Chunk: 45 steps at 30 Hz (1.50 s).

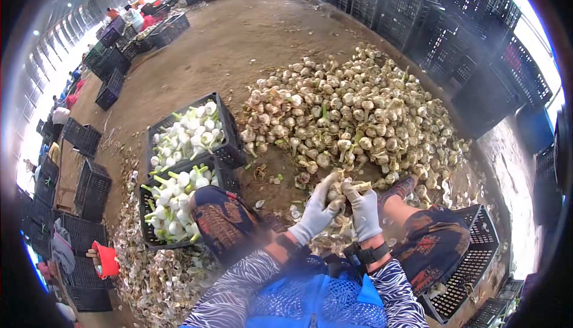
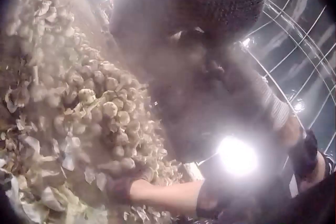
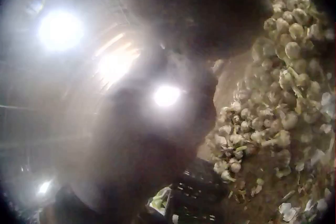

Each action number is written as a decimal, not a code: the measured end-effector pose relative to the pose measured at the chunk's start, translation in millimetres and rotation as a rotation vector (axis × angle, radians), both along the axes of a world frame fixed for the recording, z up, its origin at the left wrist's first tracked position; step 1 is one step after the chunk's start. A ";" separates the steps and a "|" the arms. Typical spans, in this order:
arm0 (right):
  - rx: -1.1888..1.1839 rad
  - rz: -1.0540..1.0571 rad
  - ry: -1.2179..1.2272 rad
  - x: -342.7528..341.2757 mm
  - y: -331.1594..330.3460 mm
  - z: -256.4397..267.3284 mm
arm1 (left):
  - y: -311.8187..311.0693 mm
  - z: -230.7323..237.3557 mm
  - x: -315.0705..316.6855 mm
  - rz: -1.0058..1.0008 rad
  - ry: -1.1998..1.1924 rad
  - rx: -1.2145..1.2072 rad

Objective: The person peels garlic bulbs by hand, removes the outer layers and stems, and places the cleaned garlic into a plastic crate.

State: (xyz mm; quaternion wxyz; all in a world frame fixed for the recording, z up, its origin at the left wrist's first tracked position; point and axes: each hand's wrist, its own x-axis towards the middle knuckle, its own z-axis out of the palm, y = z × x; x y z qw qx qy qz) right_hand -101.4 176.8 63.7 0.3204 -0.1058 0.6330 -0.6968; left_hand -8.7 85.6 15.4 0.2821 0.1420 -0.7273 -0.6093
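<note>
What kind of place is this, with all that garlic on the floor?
Probably a big shed for cleaning garlic: a heap of unpeeled garlic bulbs lies on the brown floor, nearby black crates hold clean white garlic bulbs, and tall crate stacks stand alongside.

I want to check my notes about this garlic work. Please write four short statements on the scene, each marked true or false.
1. The left grip and the right grip wear pale gloves. True.
2. White bulbs lie in two black crates beside the garlic heap. True.
3. The garlic heap lies in a basket. False: it lies on the ground.
4. Both grips are empty. False: together they hold a garlic bulb.
</note>
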 end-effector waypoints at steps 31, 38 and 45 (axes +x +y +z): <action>-0.047 0.243 0.054 -3.6 19.5 -10.9 | 5.9 10.6 10.5 0.044 0.003 0.687; 0.008 0.252 0.028 7.8 15.8 10.2 | 10.9 0.7 12.4 0.147 0.048 0.267; -0.104 0.400 -0.216 -8.4 27.9 9.7 | -1.9 15.3 16.8 -0.135 -0.156 1.028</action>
